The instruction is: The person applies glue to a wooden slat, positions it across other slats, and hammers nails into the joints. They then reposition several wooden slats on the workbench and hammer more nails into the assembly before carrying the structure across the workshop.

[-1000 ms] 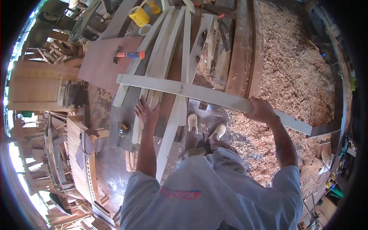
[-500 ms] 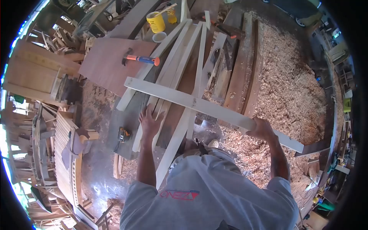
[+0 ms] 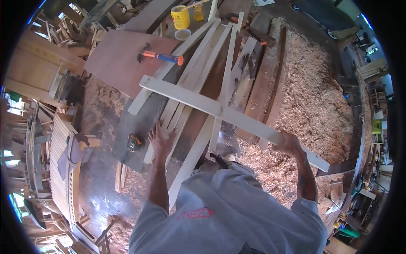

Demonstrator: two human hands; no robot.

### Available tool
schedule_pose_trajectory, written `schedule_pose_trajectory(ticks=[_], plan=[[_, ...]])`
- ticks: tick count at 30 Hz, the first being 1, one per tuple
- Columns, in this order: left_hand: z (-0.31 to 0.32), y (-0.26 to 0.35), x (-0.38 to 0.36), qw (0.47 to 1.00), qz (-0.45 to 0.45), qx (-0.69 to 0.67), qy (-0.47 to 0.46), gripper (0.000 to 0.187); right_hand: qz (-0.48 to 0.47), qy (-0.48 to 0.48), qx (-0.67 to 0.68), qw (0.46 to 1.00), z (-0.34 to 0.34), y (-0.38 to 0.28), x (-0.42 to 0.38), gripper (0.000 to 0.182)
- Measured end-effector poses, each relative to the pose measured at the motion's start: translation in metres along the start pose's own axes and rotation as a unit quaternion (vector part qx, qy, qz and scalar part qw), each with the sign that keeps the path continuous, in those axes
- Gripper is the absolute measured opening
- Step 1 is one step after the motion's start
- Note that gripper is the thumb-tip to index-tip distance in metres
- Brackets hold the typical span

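A long pale board (image 3: 186, 98) lies crosswise over several lengthwise wooden strips (image 3: 191, 75). Near its right end, my right hand (image 3: 290, 144) is closed around it, fingers wrapped over the edge. My left hand (image 3: 161, 142) has its fingers spread and holds nothing; it overlaps the near ends of the strips, below the crosswise board. Beyond the board's left end, a claw hammer (image 3: 163, 57) with an orange and blue handle rests partly on a brown panel (image 3: 122, 59).
A yellow tub (image 3: 180, 19) and a small white cup (image 3: 182, 34) stand at the back. Left of my left hand lies a black-and-yellow tool (image 3: 134, 143). Wood shavings (image 3: 317, 97) cover the floor to the right; a slatted wooden piece (image 3: 61, 165) stands at the left.
The view has shifted slightly. My left hand has drawn back a little toward my body, away from the crosswise board. My right hand keeps its grip, and the board's angle has changed slightly.
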State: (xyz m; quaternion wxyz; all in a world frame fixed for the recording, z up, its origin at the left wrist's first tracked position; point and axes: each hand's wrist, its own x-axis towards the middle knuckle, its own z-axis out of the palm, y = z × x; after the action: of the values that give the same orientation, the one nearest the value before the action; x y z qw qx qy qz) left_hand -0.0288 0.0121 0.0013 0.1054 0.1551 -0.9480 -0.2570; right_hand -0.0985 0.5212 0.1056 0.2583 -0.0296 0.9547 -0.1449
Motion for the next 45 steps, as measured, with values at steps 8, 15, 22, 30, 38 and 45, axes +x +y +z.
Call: schedule_pose_trajectory(ticks=[8,15,22,30,38,45], plan=[[-0.004,-0.004,-0.032,0.999,0.025,0.004,0.025,0.079,0.036,-0.094,-0.062,0.993,0.005,-0.003,-0.022,0.071],[-0.010,-0.003,-0.040,0.999,0.039,-0.003,0.028,0.080,0.060,-0.097,-0.033,0.993,0.002,-0.017,-0.035,0.083],[-0.010,0.018,-0.043,0.996,0.021,0.074,0.044,0.077,0.030,-0.152,0.141,0.978,-0.009,-0.006,-0.001,0.091],[-0.007,0.091,0.102,0.966,0.191,-0.152,0.086,0.040,-0.230,0.319,0.322,0.861,-0.117,-0.170,0.207,0.085],[0.026,0.094,0.140,0.988,0.147,0.003,-0.048,0.033,-0.290,0.525,0.065,0.797,-0.188,-0.176,0.421,0.056],[0.022,0.094,0.126,0.988,0.154,-0.021,0.000,0.034,-0.145,0.421,0.374,0.813,-0.228,-0.204,0.439,0.044]])
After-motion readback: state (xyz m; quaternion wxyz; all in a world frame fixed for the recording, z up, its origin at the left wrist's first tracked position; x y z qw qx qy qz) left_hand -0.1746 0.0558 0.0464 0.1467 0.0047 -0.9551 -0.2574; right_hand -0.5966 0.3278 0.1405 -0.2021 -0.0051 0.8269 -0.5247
